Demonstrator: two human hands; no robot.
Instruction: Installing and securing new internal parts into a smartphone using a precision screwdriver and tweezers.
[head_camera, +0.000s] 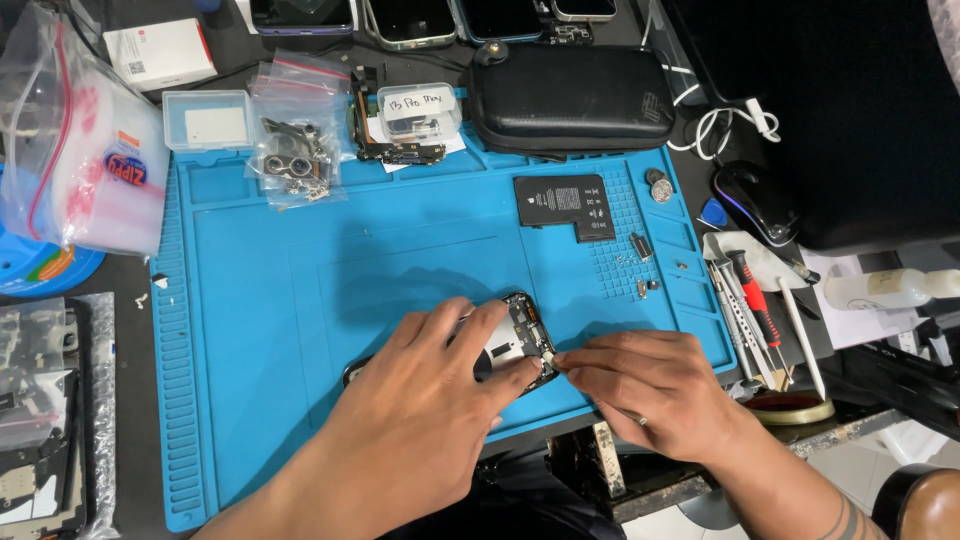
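An opened phone body (512, 335) lies near the front edge of a blue silicone work mat (300, 300). My left hand (430, 400) lies flat over the phone, its fingertips pressing on the exposed insides. My right hand (645, 385) comes in from the right, thumb and forefinger pinched on a small pale part (552, 358) at the phone's right edge. A thin metal tool pokes out under the right palm. Most of the phone's lower half is hidden beneath my left hand.
A black L-shaped battery (568, 205) and small screws (640, 265) rest on the mat's right side. Bags of parts (295, 150), a clear parts box (420, 110) and a black case (570, 95) sit at the back. Screwdrivers and tweezers (755, 310) lie right of the mat.
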